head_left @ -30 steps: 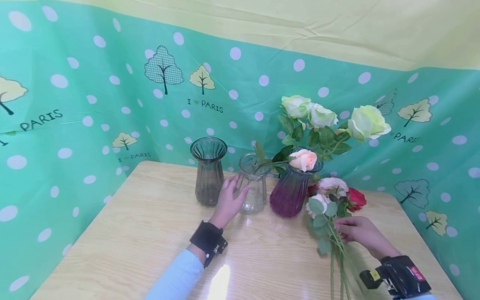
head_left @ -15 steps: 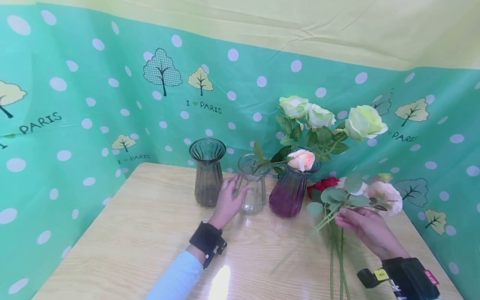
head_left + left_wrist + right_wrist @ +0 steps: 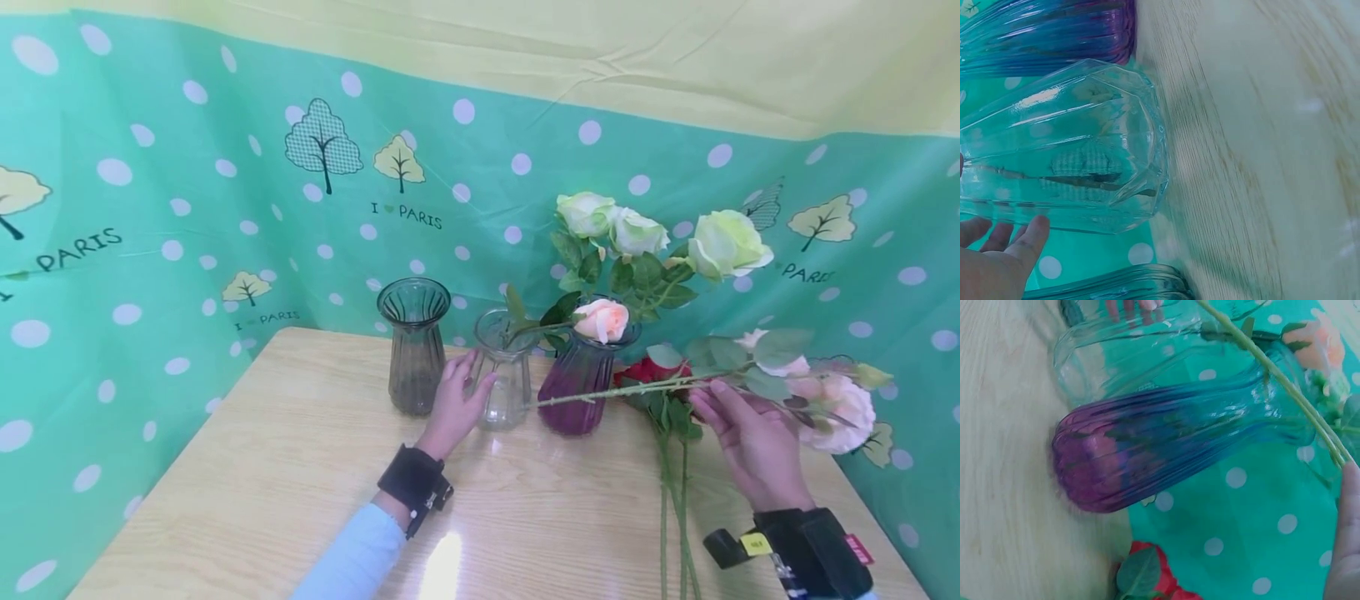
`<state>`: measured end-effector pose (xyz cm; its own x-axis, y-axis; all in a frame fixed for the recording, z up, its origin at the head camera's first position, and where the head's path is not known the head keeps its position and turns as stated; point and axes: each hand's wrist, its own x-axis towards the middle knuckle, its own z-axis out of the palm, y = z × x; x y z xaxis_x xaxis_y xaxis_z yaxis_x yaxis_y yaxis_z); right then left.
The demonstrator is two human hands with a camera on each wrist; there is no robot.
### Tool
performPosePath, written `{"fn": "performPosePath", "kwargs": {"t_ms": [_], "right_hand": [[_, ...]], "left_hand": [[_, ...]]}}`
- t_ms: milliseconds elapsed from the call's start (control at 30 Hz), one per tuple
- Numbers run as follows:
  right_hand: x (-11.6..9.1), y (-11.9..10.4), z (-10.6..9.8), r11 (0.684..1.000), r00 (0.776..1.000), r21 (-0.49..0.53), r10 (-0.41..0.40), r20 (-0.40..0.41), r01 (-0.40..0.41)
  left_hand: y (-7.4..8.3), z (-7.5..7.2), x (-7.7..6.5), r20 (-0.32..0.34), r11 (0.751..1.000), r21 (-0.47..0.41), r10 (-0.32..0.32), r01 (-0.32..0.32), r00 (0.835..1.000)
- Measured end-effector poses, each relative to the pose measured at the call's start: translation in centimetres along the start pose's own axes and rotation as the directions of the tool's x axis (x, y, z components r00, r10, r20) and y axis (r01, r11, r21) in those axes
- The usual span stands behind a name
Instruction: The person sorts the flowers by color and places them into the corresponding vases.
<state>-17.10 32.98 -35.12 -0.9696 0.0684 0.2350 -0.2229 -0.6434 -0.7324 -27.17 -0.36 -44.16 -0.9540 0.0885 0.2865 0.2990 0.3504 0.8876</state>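
My left hand holds the side of a clear glass vase, thumb in front; the left wrist view shows fingertips at the glass and a stem inside. That stem bears a peach rose leaning out over the rim to the right. On the right, my right hand pinches the green stems of a pale pink flower spray. The spray lies nearly level, blooms to the right, stem ends pointing left across the purple vase.
A grey glass vase stands left of the clear one. White-green roses rise from the purple vase. Red roses lie on the wooden table near my right hand, stems toward the front edge. A green dotted curtain hangs behind.
My right hand has lifted the pale pink spray off the red roses and turned it, stem ends swinging from the front edge to the left. My left hand stays at the clear vase.
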Motion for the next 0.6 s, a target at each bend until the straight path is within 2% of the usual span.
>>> {"fn": "performPosePath", "kwargs": {"t_ms": [133,333,500,600], "right_hand": [[-0.1,-0.2,0.8,0.996,0.993,0.03,-0.076,-0.095,0.079],[-0.2,-0.4,2.1,0.985,0.966,0.094,-0.117,-0.232,0.142],[-0.3,0.0,3.6,0.966,0.915,0.064,-0.216,-0.34,0.251],[-0.3,0.2,4.5,0.949,0.884,0.029,-0.28,-0.375,0.313]], "left_hand": [[-0.1,0.1,0.0,0.003,1.0,-0.003,-0.004,0.004,1.0],[-0.1,0.0,0.1,0.007,1.0,-0.002,-0.007,0.007,1.0],[-0.1,0.0,0.1,0.007,1.0,-0.002,-0.006,0.006,1.0],[0.0,0.0,0.1,-0.001,1.0,0.009,0.0,0.0,1.0]]}}
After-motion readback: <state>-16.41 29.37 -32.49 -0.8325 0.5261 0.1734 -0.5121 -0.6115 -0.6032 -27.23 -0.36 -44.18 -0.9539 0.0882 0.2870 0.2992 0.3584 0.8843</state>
